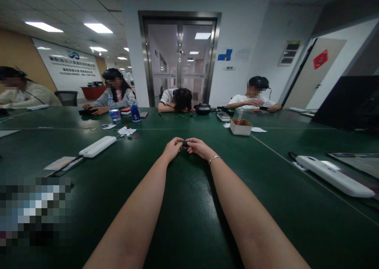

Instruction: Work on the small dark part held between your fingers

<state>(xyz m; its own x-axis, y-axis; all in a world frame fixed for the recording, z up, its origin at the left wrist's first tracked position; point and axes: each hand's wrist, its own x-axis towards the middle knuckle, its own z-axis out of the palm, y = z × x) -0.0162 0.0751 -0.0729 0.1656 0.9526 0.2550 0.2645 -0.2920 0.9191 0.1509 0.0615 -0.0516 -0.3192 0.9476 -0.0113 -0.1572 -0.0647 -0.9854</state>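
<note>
The wide dark green table [189, 221] fills nearly everything below me, and both my bare forearms stretch out over it toward its middle. Across its far edge four other people sit, one of them slumped forward with head down on folded arms [175, 101]. At my right lies a long white plastic power strip [334, 175], and a second, shorter white power strip [97, 146] lies off to my left, both well apart from my hands. Farther out, beyond my right hand, stands a small open cardboard box [241, 126], and on the left far side two clear plastic water bottles with blue labels [134, 111] stand close together. My left hand [172, 147] and my right hand [199, 146], which has a thin silver bracelet [214, 158] on its wrist, meet just above the tabletop, fingertips curled in toward each other. Between them I pinch a small black object [185, 143], gripped from both sides; it is too small for me to tell what it is.
</note>
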